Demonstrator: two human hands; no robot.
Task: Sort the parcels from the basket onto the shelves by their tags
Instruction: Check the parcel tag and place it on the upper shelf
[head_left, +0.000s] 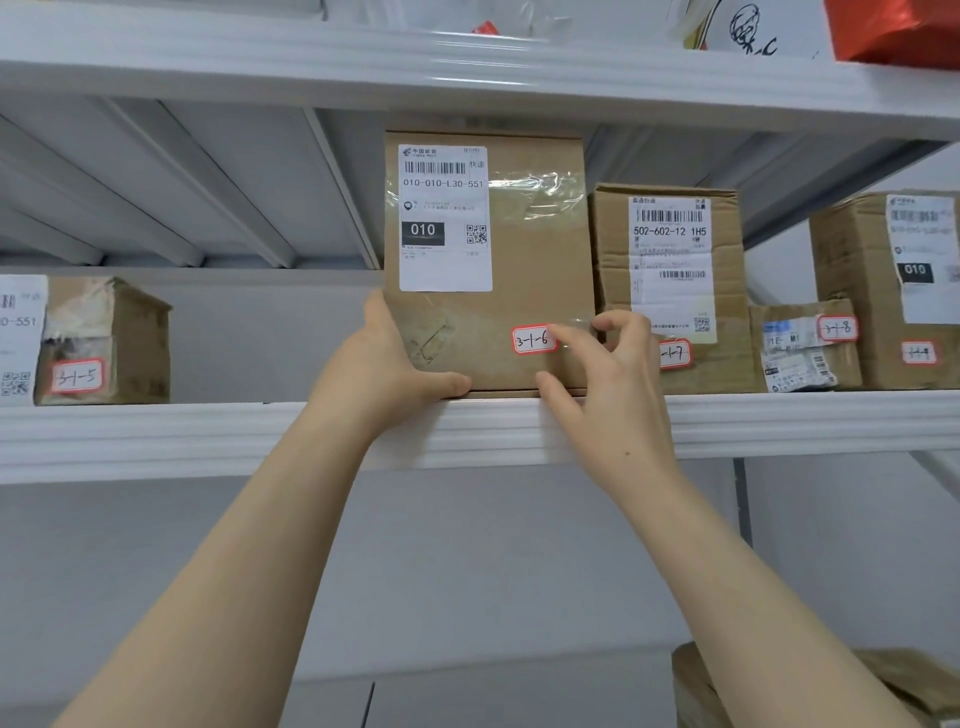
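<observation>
Parcel (540, 260): brown cardboard, standing upright on the shelf (208, 436). It carries a white shipping label (444, 218) printed "010" at upper left, clear tape (535, 192) across the front, and a red-bordered tag (532, 340) reading "3-1-6".

Left hand (384, 364): grips the lower left corner, thumb flat along the bottom front, fingers hidden behind the side.

Right hand (608, 395): fingers loosely curled, forefinger tip touching just right of the tag, thumb below it at the bottom edge; whether it grips cannot be told.

Beyond the right fingers stands a box tagged "-1-7" (613, 244).
</observation>
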